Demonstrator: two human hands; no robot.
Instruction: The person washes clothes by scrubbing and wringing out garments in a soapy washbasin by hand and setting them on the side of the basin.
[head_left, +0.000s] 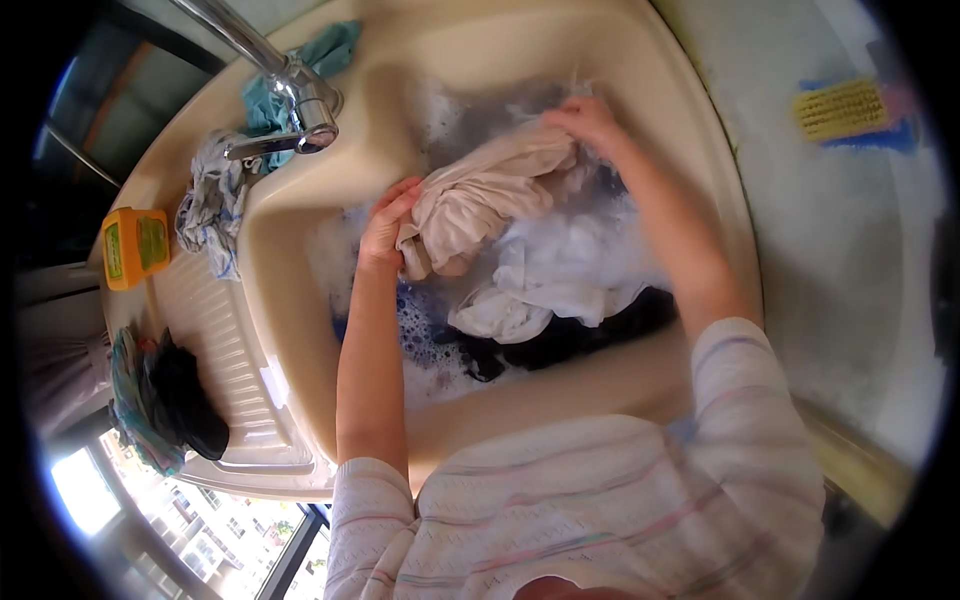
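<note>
The suds could act as a lubricant, and the wet weight of the beige cloth (485, 195) could then pull it from either grip onto the white cloth (570, 275) in the sink (735, 215). The beige cloth spans the gap between the hands: the left hand (382, 228) clasps its near end, the right hand (592, 124) its far end.

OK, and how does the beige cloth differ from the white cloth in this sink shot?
The beige cloth is stretched between the left hand and right hand; the white cloth lies in the suds with neither hand on it. The beige cloth is bunched into close folds, while the white cloth spreads out more loosely. Both are crumpled.
</note>
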